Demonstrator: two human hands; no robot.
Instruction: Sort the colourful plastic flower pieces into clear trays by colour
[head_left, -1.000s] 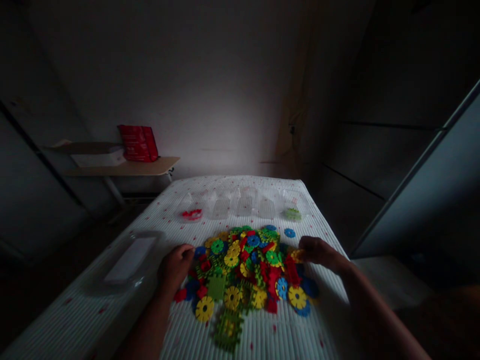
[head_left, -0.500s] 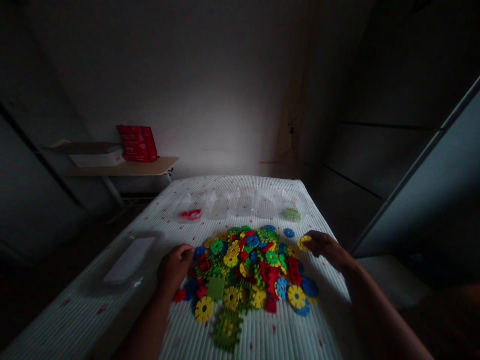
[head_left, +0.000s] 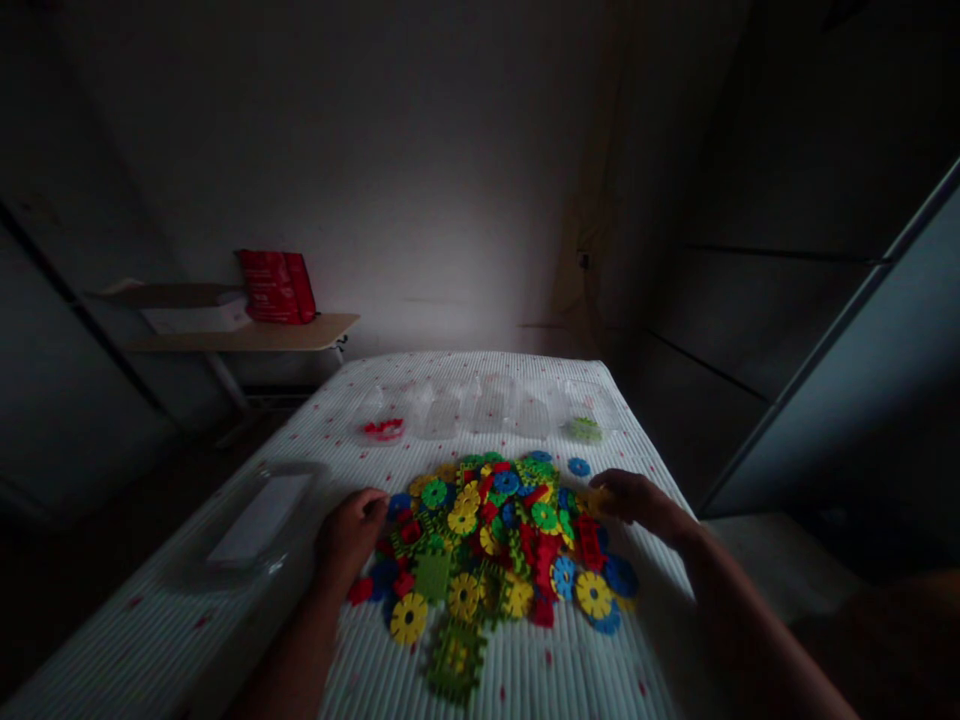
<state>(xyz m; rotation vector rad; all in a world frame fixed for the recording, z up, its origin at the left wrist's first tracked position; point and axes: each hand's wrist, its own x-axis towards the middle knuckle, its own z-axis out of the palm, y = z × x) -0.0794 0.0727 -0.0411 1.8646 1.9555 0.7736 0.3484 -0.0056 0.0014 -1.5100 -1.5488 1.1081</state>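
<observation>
A heap of interlocking plastic pieces in red, blue, green and yellow spreads over the middle of the bed-like surface. At its left edge rests my left hand, fingers curled together beside a blue disc; whether anything is in them is hidden. My right hand is at the heap's upper right, its fingertips closed on a yellow notched disc, mostly covered by the fingers. Just beyond that hand lies a loose blue disc.
Behind the heap stands a row of clear plastic containers, with a red piece at left and green pieces at right. A clear lid with a white label lies left. A side table holds a red bag.
My right hand has moved left toward the heap with the yellow disc, which is now mostly hidden by the fingers. My left hand has stayed where it was.
</observation>
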